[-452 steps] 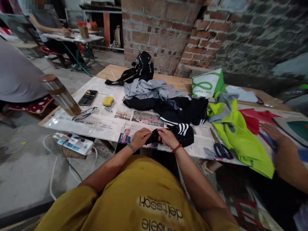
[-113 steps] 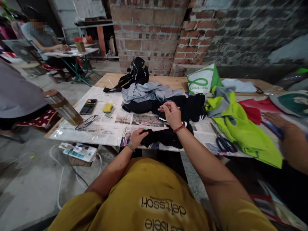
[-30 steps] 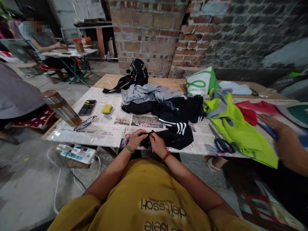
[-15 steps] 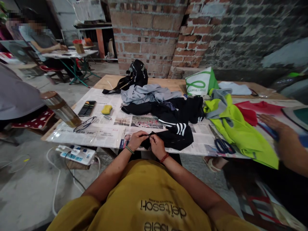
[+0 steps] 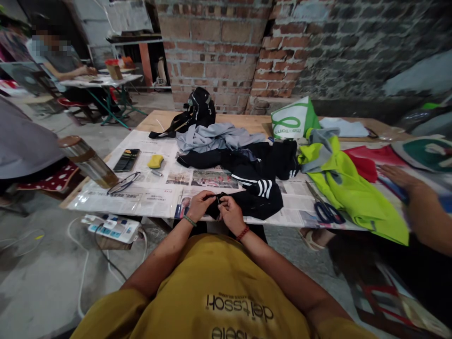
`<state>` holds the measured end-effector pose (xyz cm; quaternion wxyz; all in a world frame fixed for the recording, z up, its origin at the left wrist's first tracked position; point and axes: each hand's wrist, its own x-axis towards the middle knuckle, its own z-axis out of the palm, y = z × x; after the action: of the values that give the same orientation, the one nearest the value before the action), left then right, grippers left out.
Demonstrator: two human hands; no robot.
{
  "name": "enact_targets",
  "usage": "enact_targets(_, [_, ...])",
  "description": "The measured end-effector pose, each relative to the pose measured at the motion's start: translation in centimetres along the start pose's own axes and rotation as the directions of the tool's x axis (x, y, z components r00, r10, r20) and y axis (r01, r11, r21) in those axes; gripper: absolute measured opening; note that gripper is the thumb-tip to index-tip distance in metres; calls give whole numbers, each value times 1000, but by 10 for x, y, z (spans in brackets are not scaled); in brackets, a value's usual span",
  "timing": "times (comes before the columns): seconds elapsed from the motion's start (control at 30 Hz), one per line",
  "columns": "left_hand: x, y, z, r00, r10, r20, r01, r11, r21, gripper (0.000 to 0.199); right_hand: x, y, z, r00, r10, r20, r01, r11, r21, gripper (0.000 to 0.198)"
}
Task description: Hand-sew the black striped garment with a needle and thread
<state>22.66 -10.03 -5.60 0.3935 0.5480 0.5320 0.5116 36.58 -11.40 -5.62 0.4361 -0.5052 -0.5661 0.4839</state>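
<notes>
My left hand (image 5: 199, 207) pinches the edge of a black garment (image 5: 259, 202) with white stripes, which lies over the table's front edge. Close beside it, my right hand (image 5: 231, 213) is closed, thumb against forefinger, on a thin bright sewing needle (image 5: 218, 200). The needle stands up from the dark cloth between both hands. White dashes like loose stitches run along the black fabric to the right. Any thread on the needle is too fine to make out.
Newspaper under plastic covers the table (image 5: 151, 197). Around lie scissors (image 5: 326, 209), a yellow sponge (image 5: 155, 161), glasses (image 5: 124, 182), a phone (image 5: 126, 160) and a steel flask (image 5: 88, 161). A co-worker's arm (image 5: 423, 207) rests at right beside a neon-yellow garment (image 5: 356, 193).
My right fingertips have drawn slightly apart from my left ones, and the needle now shows between them. At far right, the green-and-white rounded thing has shifted back and left.
</notes>
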Motion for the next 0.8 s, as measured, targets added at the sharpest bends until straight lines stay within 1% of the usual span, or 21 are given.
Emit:
enact_targets(0.1, [0,2,0,999,32,32,-32,999,-2,14,1,-3,-2,998,-53,-30,53,999,-2,16])
enact_targets(0.17, [-1,4,-1,993,75,92,-76,997,6,13,5,-5,-3,995,-93,-46,92,995,-32,12])
enact_targets(0.27, [-2,5,-1,979,125,161,-130,991,19,13,10,-8,-4,995,-88,-48,87,996,-36,15])
enact_targets(0.4, [-2,4,-1,981,154,115,-159,987,34,12,5,-15,-7,999,-34,-21,34,999,11,20])
enact_targets(0.47, [-2,3,-1,982,165,89,-168,985,35,11,-1,-24,-14,998,-50,-30,50,999,1,21])
enact_targets(0.53, [-2,2,0,983,169,75,-171,985,31,11,-4,-36,-26,987,-121,-108,117,992,-38,19])
enact_targets(0.57, [-2,2,0,984,164,70,-166,986,27,11,-2,-42,-32,969,-177,-173,167,983,-73,18])
enact_targets(0.63, [-2,1,0,988,143,63,-145,989,17,12,7,-52,-44,907,-322,-270,277,941,-193,18])
enact_targets(0.67, [-3,1,0,989,131,62,-132,991,10,13,15,-56,-48,879,-391,-271,322,909,-266,18])
enact_targets(0.7, [-3,1,0,991,120,65,-121,993,3,13,24,-58,-51,870,-437,-229,353,876,-330,18])
enact_targets(0.73, [-4,1,0,991,115,70,-115,993,-3,14,33,-59,-53,881,-446,-155,366,852,-375,19])
enact_targets(0.77, [-4,1,0,990,117,77,-116,993,-9,15,43,-58,-52,908,-415,-59,358,841,-406,20])
enact_targets(0.8, [-5,2,-1,989,125,86,-124,992,-14,15,50,-56,-50,936,-350,39,333,844,-422,23])
